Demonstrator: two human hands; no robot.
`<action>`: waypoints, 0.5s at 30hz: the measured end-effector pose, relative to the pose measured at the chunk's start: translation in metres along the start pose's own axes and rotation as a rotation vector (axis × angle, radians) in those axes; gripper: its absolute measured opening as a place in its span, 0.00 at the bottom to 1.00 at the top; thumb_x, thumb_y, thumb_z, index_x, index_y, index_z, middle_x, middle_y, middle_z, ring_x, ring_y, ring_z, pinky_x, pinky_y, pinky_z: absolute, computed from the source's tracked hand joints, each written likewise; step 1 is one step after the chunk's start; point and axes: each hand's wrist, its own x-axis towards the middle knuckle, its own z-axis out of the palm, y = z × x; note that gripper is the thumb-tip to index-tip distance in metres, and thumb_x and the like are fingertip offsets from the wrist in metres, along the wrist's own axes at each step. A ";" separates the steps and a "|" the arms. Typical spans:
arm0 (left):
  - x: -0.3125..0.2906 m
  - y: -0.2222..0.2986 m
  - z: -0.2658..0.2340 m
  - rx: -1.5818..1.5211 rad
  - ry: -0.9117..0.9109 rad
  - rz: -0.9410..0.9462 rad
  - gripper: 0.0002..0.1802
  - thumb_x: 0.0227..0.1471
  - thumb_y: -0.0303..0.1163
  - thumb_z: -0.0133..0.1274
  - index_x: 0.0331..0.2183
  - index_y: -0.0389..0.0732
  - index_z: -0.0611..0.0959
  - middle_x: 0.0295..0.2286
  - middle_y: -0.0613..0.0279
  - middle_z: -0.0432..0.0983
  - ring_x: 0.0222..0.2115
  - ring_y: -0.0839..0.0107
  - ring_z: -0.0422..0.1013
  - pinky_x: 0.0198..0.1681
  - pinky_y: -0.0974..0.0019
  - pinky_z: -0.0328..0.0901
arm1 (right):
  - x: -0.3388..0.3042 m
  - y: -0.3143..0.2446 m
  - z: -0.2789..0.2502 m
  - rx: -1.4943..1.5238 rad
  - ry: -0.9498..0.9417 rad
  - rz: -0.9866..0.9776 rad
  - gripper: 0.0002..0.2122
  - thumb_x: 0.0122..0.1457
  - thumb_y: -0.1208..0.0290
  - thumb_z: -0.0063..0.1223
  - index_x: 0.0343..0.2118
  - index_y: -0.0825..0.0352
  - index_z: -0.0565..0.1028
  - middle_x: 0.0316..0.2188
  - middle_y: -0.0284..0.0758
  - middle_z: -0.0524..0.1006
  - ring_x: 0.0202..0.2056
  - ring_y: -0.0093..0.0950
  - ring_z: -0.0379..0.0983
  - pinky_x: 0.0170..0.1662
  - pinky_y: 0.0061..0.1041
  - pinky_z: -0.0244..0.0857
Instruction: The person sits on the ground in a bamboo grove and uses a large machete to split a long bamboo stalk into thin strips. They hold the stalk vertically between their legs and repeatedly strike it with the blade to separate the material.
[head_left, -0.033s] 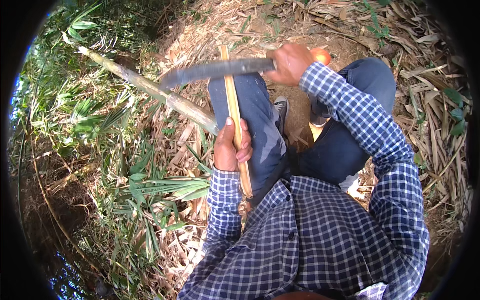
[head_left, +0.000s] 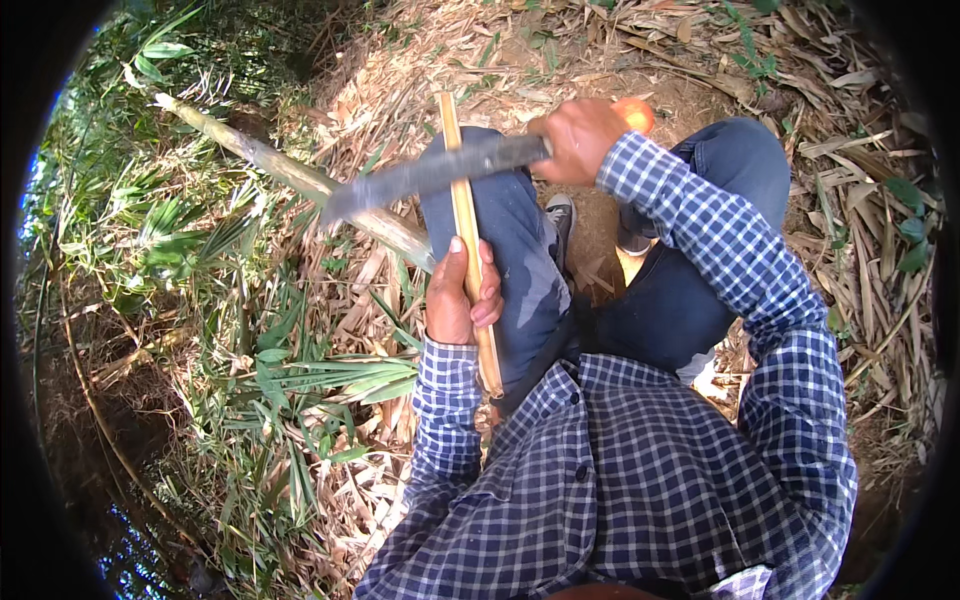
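My left hand (head_left: 455, 300) is closed around a thin, pale bamboo strip (head_left: 462, 200) that lies lengthwise along my left thigh (head_left: 515, 250). The strip's far end points away from me past the knee. My right hand (head_left: 575, 135) grips the orange handle (head_left: 637, 112) of a long dark knife. Its blade (head_left: 430, 172) crosses over the strip above my knee and slants down to the left.
A thick bamboo pole (head_left: 270, 160) lies diagonally on the ground to the left, under the blade tip. Dry leaves and husks cover the ground, with green plants (head_left: 230, 330) on the left. I sit in jeans, and a grey shoe (head_left: 562, 215) shows between my legs.
The blade has tilted, its tip dropping toward the lower left. My right hand has shifted slightly down. My left hand and the strip have stayed still.
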 end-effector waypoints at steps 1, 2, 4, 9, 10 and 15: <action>-0.001 -0.001 -0.001 -0.014 -0.002 -0.006 0.23 0.67 0.49 0.32 0.35 0.39 0.71 0.14 0.65 0.62 0.07 0.82 0.50 0.09 0.76 0.46 | -0.006 -0.003 0.005 -0.005 -0.042 -0.086 0.12 0.46 0.61 0.56 0.29 0.63 0.82 0.17 0.43 0.77 0.21 0.41 0.76 0.29 0.40 0.71; -0.002 0.000 -0.001 -0.029 -0.002 -0.011 0.23 0.67 0.49 0.32 0.35 0.39 0.71 0.14 0.65 0.62 0.07 0.81 0.50 0.09 0.76 0.46 | -0.003 -0.001 0.010 -0.035 -0.043 -0.130 0.14 0.48 0.60 0.56 0.31 0.65 0.82 0.17 0.45 0.77 0.20 0.41 0.76 0.29 0.40 0.71; 0.001 0.004 0.006 -0.030 0.020 -0.037 0.23 0.66 0.50 0.33 0.34 0.39 0.71 0.14 0.64 0.63 0.07 0.80 0.51 0.09 0.77 0.48 | 0.012 0.016 0.003 0.029 -0.043 0.197 0.15 0.49 0.60 0.55 0.32 0.67 0.82 0.16 0.45 0.77 0.18 0.39 0.75 0.27 0.39 0.71; 0.000 0.000 0.006 0.018 0.063 -0.003 0.22 0.66 0.49 0.34 0.34 0.40 0.71 0.15 0.65 0.63 0.08 0.81 0.52 0.09 0.77 0.50 | 0.014 0.034 0.004 0.039 -0.058 0.288 0.17 0.52 0.59 0.54 0.36 0.69 0.82 0.13 0.43 0.75 0.15 0.34 0.74 0.25 0.35 0.71; 0.001 -0.001 0.004 -0.013 0.069 -0.009 0.22 0.66 0.49 0.34 0.34 0.40 0.71 0.15 0.64 0.63 0.08 0.80 0.53 0.09 0.77 0.51 | 0.003 0.016 0.001 0.101 -0.066 0.222 0.16 0.50 0.58 0.56 0.32 0.67 0.82 0.14 0.44 0.75 0.16 0.37 0.74 0.25 0.35 0.70; 0.003 -0.002 0.007 -0.081 -0.001 -0.021 0.21 0.67 0.46 0.32 0.33 0.40 0.70 0.14 0.64 0.63 0.08 0.80 0.52 0.10 0.76 0.50 | -0.029 -0.027 0.008 0.095 0.033 -0.123 0.14 0.46 0.58 0.59 0.26 0.66 0.80 0.16 0.43 0.76 0.20 0.41 0.75 0.24 0.38 0.69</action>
